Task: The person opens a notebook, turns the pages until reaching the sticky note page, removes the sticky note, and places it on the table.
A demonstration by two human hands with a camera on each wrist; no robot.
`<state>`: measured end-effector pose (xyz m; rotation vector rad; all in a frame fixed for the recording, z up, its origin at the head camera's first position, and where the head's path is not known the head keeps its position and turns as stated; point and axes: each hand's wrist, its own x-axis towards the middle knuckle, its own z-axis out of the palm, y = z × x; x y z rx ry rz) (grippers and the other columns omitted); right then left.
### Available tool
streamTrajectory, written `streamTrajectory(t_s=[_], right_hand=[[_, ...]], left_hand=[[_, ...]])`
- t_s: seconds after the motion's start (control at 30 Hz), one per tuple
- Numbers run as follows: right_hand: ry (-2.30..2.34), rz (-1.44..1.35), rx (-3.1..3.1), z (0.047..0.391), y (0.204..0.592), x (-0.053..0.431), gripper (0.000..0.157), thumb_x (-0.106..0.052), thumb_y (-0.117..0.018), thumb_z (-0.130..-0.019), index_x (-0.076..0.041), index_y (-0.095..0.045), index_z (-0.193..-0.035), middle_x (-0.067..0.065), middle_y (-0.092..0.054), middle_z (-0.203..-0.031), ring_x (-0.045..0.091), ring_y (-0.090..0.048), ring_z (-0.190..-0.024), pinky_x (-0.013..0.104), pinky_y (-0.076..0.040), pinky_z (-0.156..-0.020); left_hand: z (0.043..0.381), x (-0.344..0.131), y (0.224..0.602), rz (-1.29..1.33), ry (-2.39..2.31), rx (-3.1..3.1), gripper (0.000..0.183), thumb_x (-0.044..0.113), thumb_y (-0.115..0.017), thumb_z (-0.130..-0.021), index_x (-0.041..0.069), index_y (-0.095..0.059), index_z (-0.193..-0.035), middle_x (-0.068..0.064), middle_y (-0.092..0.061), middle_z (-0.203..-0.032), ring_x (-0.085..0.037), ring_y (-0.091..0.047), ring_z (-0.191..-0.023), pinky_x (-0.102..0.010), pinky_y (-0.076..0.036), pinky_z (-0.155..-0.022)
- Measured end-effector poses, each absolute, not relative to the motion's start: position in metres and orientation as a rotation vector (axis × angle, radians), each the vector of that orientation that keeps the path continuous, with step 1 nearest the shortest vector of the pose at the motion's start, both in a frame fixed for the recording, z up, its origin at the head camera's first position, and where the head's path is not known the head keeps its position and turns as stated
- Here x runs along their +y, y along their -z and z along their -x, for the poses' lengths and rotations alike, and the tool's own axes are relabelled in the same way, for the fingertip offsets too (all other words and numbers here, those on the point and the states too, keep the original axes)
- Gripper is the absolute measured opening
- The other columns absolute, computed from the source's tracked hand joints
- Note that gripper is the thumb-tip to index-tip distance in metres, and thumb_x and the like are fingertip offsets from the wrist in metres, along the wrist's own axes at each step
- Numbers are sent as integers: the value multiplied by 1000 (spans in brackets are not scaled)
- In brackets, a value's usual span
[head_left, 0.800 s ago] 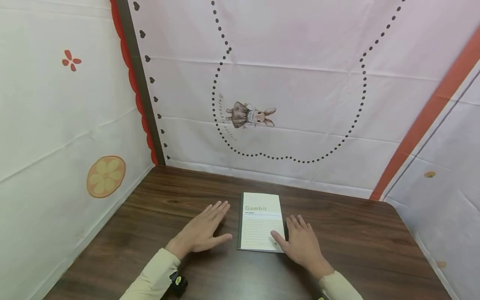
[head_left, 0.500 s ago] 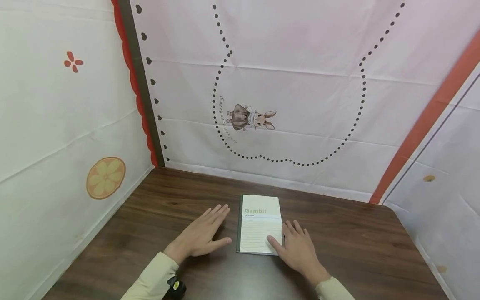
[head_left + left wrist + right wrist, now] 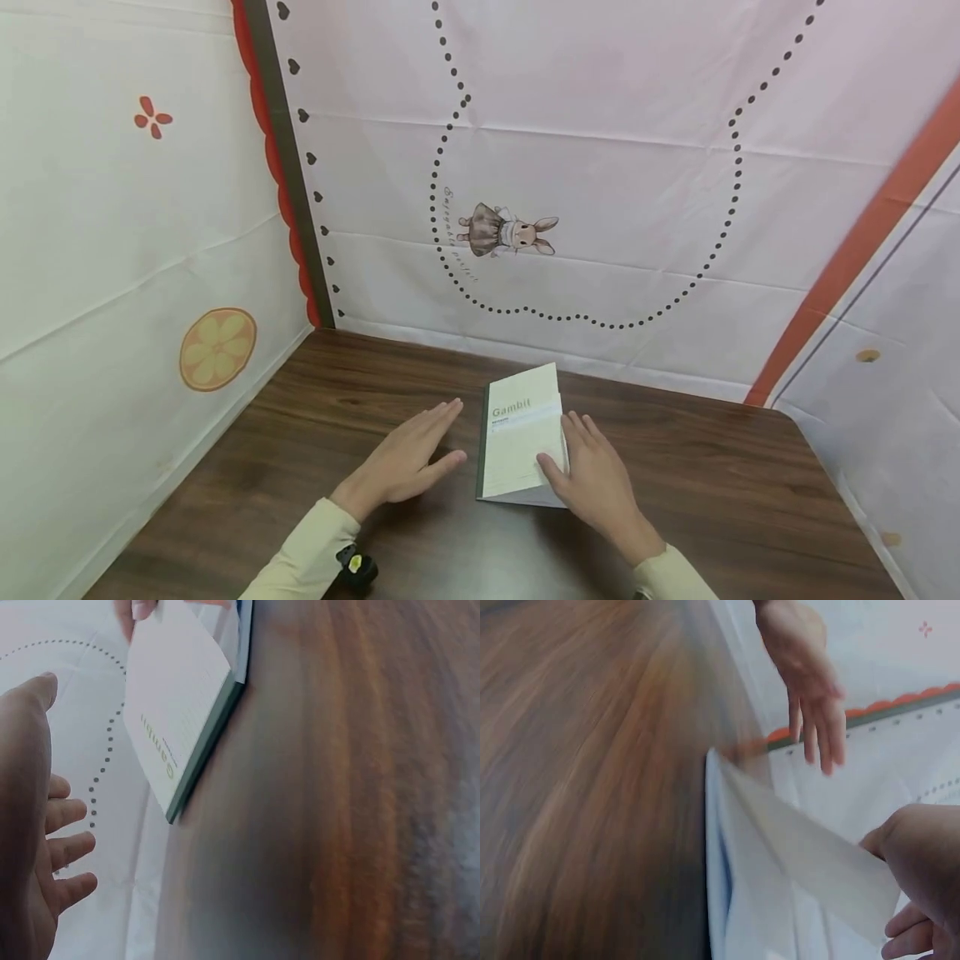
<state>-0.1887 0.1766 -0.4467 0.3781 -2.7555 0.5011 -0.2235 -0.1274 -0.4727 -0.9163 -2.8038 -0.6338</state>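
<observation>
A notebook (image 3: 517, 460) marked "Gambit" lies on the brown wood-grain worktop (image 3: 727, 492), between a person's two hands, its dark spine (image 3: 482, 446) facing the left hand (image 3: 403, 460). The right hand (image 3: 600, 479) is at the opposite long edge and pinches the pale front cover (image 3: 525, 429), thumb on the printed face and fingers on the other side. The cover slants up from the spine, raised along that edge, and a wedge-shaped gap shows beneath it at the near end. The left hand is apart from the notebook, just beside the spine; its fingers are straight and hold nothing, with the thumb spread toward the notebook. Whether this hand touches the worktop cannot be told. Both arms wear pale sleeves (image 3: 306, 550), and a black device (image 3: 358, 569) sits at the left wrist. Beyond the worktop hangs a pale cloth (image 3: 615, 208) printed with a sideways rabbit (image 3: 502, 231) inside a dotted outline; on the left side are a red flower print (image 3: 153, 117) and an orange-slice print (image 3: 217, 350).
</observation>
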Motion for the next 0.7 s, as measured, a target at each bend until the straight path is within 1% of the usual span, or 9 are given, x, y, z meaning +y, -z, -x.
streamTrajectory(t_s=[0.1, 0.17, 0.3, 0.43, 0.57, 0.7], right_hand=[[-538, -367, -2734, 186, 438, 165, 73, -40, -71, -93, 11, -52, -141, 28, -51, -148, 45, -45, -141, 58, -41, -112], [-541, -364, -2712, 185, 434, 158, 73, -41, -72, -93, 10, -52, -142, 26, -52, -148, 43, -47, -140, 57, -43, -111], [-545, -388, -2631, 185, 431, 141, 73, -38, -75, -91, 9, -53, -142, 23, -58, -143, 41, -56, -133, 56, -50, -104], [-549, -443, -2530, 189, 431, 125, 72, -38, -75, -90, 7, -53, -142, 21, -63, -137, 39, -61, -125, 55, -55, -96], [-570, -481, -2479, 190, 434, 110, 72, -35, -74, -91, 6, -50, -145, 21, -66, -133, 37, -64, -122, 53, -57, -94], [-639, -514, -2488, 188, 437, 98, 70, -27, -76, -86, 6, -51, -143, 21, -67, -131, 35, -64, -121, 51, -57, -94]], left_hand=[[225, -124, 468, 922, 598, -2764, 76, 61, -38, -105, 15, -23, -164, 0, -26, -168, -23, -30, -153, -48, -31, -121], [226, -121, 463, 939, 583, -2728, 74, 59, -38, -106, 16, -24, -164, 0, -27, -168, -24, -32, -153, -49, -33, -121], [228, -112, 448, 996, 555, -2634, 71, 57, -40, -106, 15, -28, -163, -1, -30, -167, -25, -35, -151, -49, -34, -120], [230, -99, 431, 1079, 548, -2538, 70, 55, -40, -107, 13, -31, -161, -4, -33, -166, -23, -32, -152, -47, -33, -121], [233, -87, 419, 1169, 571, -2482, 67, 52, -39, -108, 11, -34, -160, -5, -33, -166, -22, -25, -155, -44, -27, -124], [237, -80, 414, 1230, 592, -2497, 64, 53, -37, -108, 11, -40, -157, -4, -33, -166, -20, -20, -156, -42, -21, -126]])
